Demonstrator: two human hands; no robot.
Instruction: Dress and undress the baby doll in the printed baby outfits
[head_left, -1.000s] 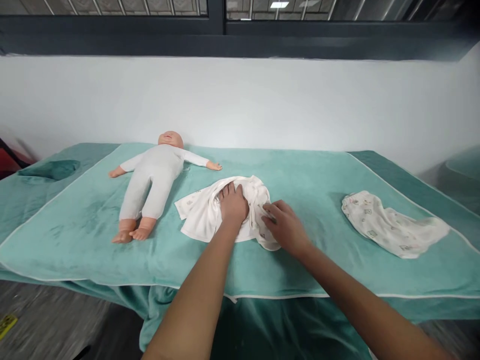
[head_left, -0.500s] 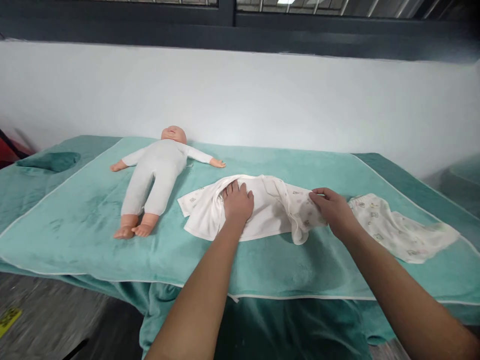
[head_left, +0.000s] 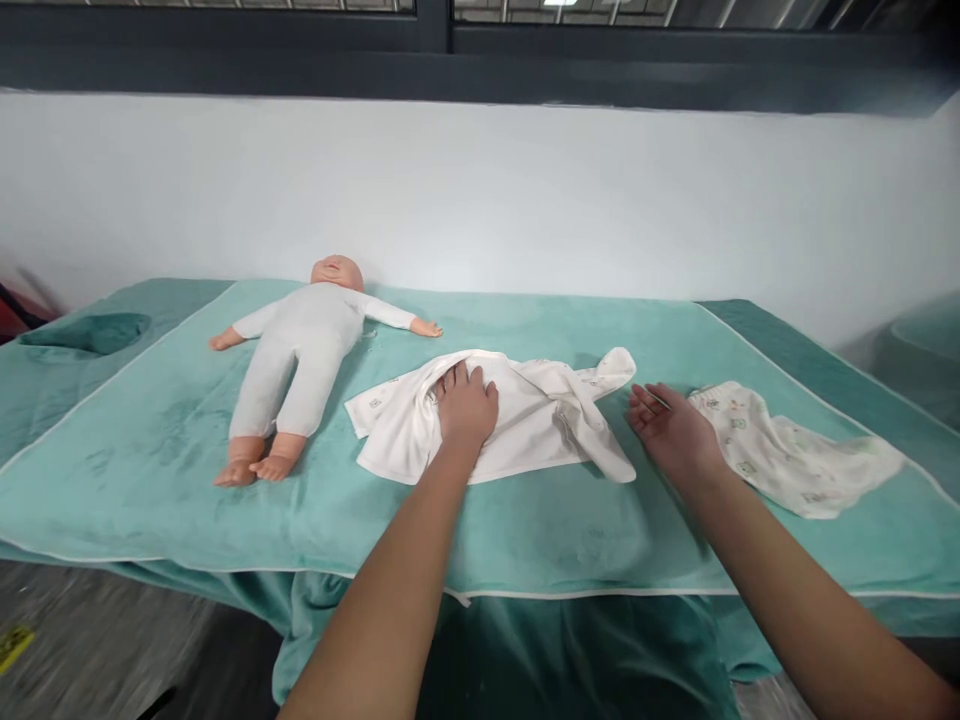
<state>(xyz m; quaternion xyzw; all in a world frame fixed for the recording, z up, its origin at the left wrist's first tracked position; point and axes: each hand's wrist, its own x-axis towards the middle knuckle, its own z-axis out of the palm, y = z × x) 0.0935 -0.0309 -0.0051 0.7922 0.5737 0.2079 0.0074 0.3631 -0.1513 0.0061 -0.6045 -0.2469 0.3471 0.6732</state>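
Observation:
A small white baby shirt (head_left: 517, 425) with a faint print on its sleeves lies rumpled on the green padded sheet (head_left: 570, 540). My left hand (head_left: 466, 408) rests flat on the shirt's left half, its fingers apart and the tips partly under a fold. Just off the shirt's right edge, my right hand (head_left: 671, 430) hovers palm up with loosely bent fingers and nothing held in it. Right of that hand lie printed white baby pants (head_left: 795, 455), partly behind my wrist.
A baby doll (head_left: 307, 350) in a white body lies on its back at the left, arms spread. Behind the bed runs a white wall (head_left: 480, 200) below a dark window frame (head_left: 480, 70). Green cloth (head_left: 585, 650) hangs over the front edge.
My right hand has let go of the shirt's right sleeve and turned palm up. That sleeve end now lies folded upward and back. My left hand stays on the shirt.

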